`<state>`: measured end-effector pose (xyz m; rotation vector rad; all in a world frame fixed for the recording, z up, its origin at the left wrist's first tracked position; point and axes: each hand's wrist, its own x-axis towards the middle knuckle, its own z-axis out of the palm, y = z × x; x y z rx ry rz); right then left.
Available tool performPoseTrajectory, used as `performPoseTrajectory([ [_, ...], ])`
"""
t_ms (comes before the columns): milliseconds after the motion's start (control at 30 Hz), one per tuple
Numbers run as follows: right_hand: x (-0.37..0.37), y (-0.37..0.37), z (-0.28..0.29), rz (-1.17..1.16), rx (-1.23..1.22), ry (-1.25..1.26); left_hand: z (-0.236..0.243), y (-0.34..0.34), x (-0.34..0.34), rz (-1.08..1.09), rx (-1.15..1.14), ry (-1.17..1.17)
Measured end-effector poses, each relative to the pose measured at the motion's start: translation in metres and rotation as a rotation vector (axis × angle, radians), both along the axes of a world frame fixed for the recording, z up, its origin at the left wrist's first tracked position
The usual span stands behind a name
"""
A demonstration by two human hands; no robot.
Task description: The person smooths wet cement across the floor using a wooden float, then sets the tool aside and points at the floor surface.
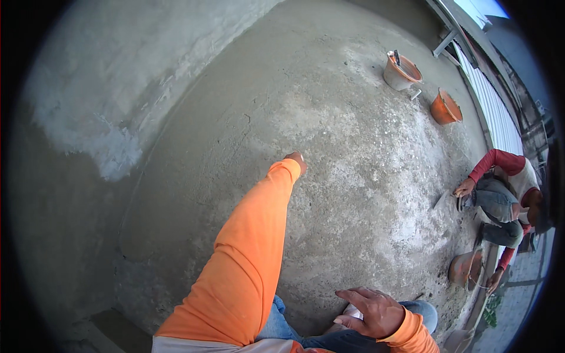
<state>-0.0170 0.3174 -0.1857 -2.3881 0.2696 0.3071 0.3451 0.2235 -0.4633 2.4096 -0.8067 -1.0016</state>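
Resting low at the bottom edge, the right hand [375, 312] lies flat with fingers spread on the person's own knee in blue jeans [359, 336], holding nothing. Up from the lower left runs the orange sleeve [247, 265] of the left arm, stretched far out so that the left hand [297, 160] meets the grey cement floor [329, 123] well ahead; the hand is small and turned away, and whether its fingers are curled round something or simply pressed to the surface cannot be told. Around it the floor is smooth and darker, while paler, rougher patches spread to the right. A light, whitish band of plaster [106, 141] runs along the wall foot at the left.

At the right rim a second person [506, 200] in a red-sleeved shirt crouches, one hand at a flat trowel [444, 200] set on the floor. Just below that person sits a brown bucket [465, 267]. Far off at the top right stand a grey-and-orange bucket [402, 72] with a tool handle sticking out, and beside it an orange bucket [445, 107] tilted on its side. Behind them runs a white corrugated sheet [494, 112]. Nothing lies between the outstretched hand and the buckets.
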Motion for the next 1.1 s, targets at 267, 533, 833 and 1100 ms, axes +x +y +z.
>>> performPoseTrajectory([
  [267, -0.003, 0.001, 0.004, -0.022, 0.0, 0.069, -0.005, -0.028, -0.013, -0.189, 0.072, -0.107],
  [533, 0.0, 0.002, 0.0, 0.001, -0.019, -0.033, 0.0, -0.016, -0.006, -0.188, 0.098, -0.085],
  [833, -0.007, 0.0, 0.003, 0.026, 0.018, 0.019, 0.001, -0.013, -0.008, -0.111, 0.007, -0.014],
  [1100, -0.013, 0.001, -0.001, 0.008, 0.041, -0.011, -0.01, -0.008, -0.004, -0.15, 0.054, -0.119],
])
